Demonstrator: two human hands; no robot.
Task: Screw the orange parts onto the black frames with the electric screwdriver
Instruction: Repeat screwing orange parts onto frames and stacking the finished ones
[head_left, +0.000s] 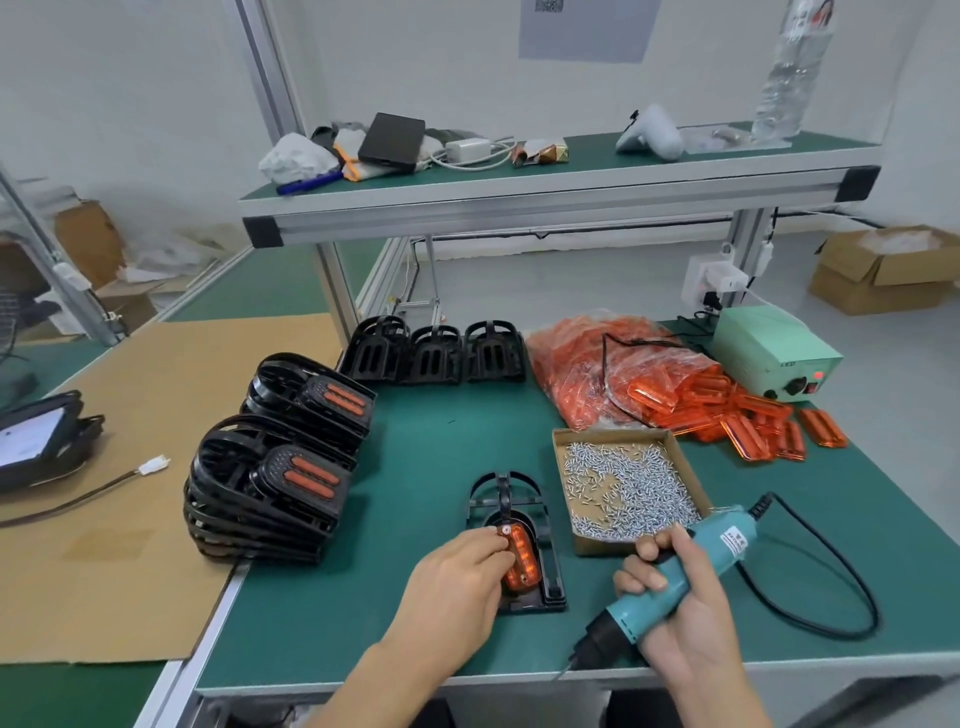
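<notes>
A sheet of cardboard (150, 467) covers the tabletop's (447, 431) left side. A green power box (774, 351) stands at the far right corner. On the upper shelf (545, 179) lie a black case (390, 140), a white charger (467, 149), a blue pen (309, 183) and a white controller (652, 132). Cardboard boxes (883, 270) sit on the floor, far right.

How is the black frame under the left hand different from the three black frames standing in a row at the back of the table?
The frame under the left hand lies flat; the back-row frames stand upright, side by side. The near frame carries an orange part; the back-row frames show none. The left hand holds the near frame's orange part; nothing touches the back row. All are black and look alike in shape.
</notes>
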